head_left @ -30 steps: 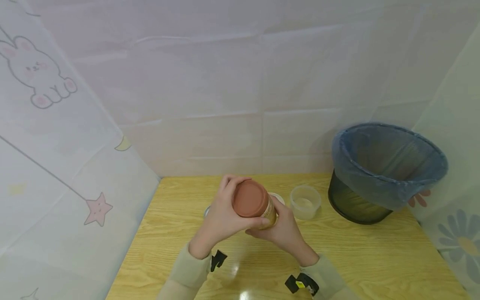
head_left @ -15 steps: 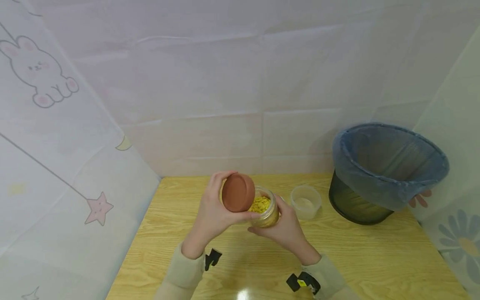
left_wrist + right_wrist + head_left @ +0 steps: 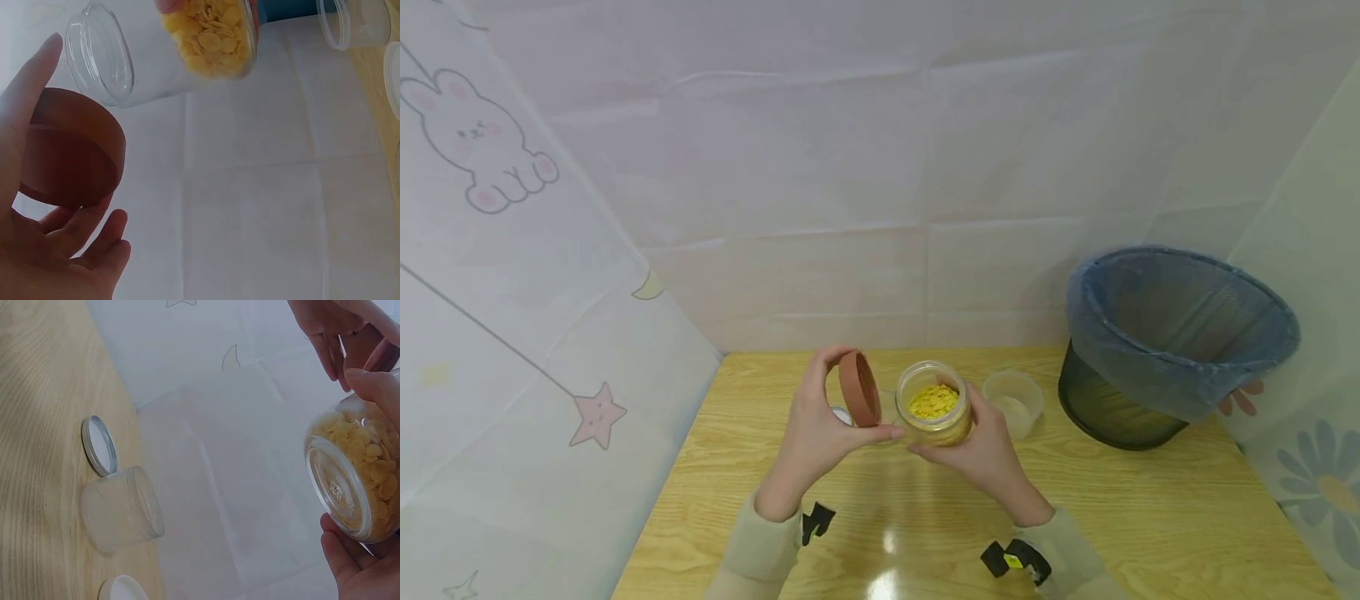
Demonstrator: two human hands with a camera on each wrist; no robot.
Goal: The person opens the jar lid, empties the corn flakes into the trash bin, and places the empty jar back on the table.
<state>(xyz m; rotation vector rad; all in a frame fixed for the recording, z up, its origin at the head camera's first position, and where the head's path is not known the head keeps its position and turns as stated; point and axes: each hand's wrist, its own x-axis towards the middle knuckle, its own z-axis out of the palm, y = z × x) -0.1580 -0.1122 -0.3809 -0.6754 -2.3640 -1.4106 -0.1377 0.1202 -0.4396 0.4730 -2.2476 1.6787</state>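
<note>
My left hand (image 3: 808, 433) holds a reddish-brown screw lid (image 3: 859, 389) tilted on its side, thumb below and fingers around the far rim. To its right, my right hand (image 3: 988, 458) grips a clear jar (image 3: 953, 431) partly filled with yellow flakes (image 3: 933, 402). The jar is uncovered, tipped toward me, its mouth apart from the lid. In the left wrist view the lid's hollow side (image 3: 69, 159) shows. Both hands are above the table, and the right wrist view shows the jar's base (image 3: 337, 487).
An uncovered translucent tub (image 3: 1013, 404) stands right of the jar. Behind the hands are a silver-rimmed lid (image 3: 100, 445), another clear container (image 3: 115, 509) and a white lid (image 3: 124, 589). A blue-lined mesh bin (image 3: 1180, 333) stands at the right; a draped sheet backs the wooden table (image 3: 1112, 517).
The brown lid has come off the jar and moved left in my left hand, turning onto its side. The jar has shifted slightly right, its mouth and yellow flakes now exposed.
</note>
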